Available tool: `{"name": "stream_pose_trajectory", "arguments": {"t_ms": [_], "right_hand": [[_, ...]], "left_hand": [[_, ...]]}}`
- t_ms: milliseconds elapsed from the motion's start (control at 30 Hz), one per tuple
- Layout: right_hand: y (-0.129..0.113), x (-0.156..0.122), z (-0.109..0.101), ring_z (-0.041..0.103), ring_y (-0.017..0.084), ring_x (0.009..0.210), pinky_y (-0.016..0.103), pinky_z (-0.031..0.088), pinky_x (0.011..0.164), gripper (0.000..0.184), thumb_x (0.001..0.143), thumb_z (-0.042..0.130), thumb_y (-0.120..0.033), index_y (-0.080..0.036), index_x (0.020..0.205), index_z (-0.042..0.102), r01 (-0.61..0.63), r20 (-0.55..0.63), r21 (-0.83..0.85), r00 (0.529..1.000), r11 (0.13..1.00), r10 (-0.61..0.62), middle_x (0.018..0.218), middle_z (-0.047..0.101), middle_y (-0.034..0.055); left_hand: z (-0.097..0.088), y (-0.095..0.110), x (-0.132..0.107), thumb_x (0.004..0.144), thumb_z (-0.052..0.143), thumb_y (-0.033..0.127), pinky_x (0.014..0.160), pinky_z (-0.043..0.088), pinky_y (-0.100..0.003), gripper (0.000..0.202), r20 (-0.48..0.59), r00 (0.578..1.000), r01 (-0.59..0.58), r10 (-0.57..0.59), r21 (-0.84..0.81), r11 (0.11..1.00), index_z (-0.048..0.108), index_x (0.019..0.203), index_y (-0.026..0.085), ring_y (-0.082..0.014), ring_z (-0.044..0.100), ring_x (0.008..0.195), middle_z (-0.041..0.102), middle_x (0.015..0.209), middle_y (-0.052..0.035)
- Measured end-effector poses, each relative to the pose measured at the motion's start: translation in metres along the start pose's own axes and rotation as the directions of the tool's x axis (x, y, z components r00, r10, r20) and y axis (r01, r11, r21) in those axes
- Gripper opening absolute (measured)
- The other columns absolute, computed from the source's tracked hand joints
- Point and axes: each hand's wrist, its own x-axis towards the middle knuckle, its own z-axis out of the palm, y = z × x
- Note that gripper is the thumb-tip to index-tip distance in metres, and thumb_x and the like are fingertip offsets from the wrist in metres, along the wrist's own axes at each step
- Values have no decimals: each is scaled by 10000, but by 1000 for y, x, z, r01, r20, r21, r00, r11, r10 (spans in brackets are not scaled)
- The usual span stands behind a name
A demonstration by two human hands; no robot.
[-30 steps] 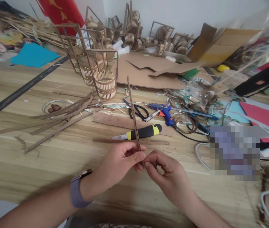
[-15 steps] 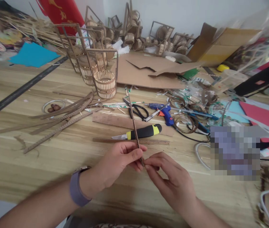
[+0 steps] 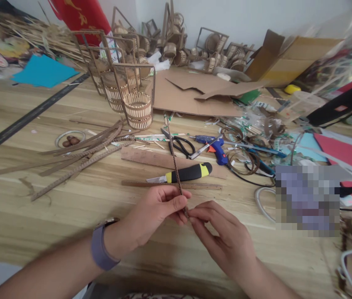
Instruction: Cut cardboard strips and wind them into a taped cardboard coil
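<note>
Cardboard strip (image 3: 176, 166) between fingers (image 3: 177, 203)

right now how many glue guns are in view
1: the blue glue gun, lying just right of the black-handled scissors; others may be hidden.

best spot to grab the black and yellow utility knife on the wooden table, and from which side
Probably the thick black middle of the black and yellow utility knife's handle, coming from the right with the right hand: its rounded butt faces that way, while the exposed metal blade points left. In this view, the slim brown cardboard strip crosses the handle nearer the blade.
</note>
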Motion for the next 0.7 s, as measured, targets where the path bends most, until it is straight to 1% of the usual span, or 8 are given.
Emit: {"name": "stream_pose_trajectory", "arguments": {"t_ms": [167,367,500,700], "right_hand": [[1,2,1,669,132,667,210,562,588,157,911,555,-80,-203,929,650,26,-2,4,1000,1000,-26,761,671,16],[3,2,-1,671,125,686,196,556,610,149,921,555,-89,-204,930,649,-2,23,44,1000,999,1,780,675,15],[3,1,0,666,117,688,191,546,620,134,931,552,-103,-198,911,644,-4,21,8,1000,1000,4,769,671,9],[5,0,1,668,131,695,214,534,602,133,940,539,-108,-198,919,634,30,28,-39,999,999,-29,766,669,14]], "left_hand": [[-1,-1,1,700,843,445,546,444,-212,406,-13,1000,-4,4,17,1000,681,867,112,-91,567,534,644,621,19],[-2,-2,1,715,834,426,544,447,-202,389,-18,1000,2,-2,16,1000,683,887,110,-86,575,542,657,637,17],[-1,-2,1,711,835,426,543,448,-199,389,-21,1000,-8,9,22,1000,680,881,112,-83,573,537,650,630,26],[0,-1,1,694,843,433,548,455,-202,403,-22,1000,-8,8,22,1000,665,868,116,-86,574,536,640,617,33]]}}
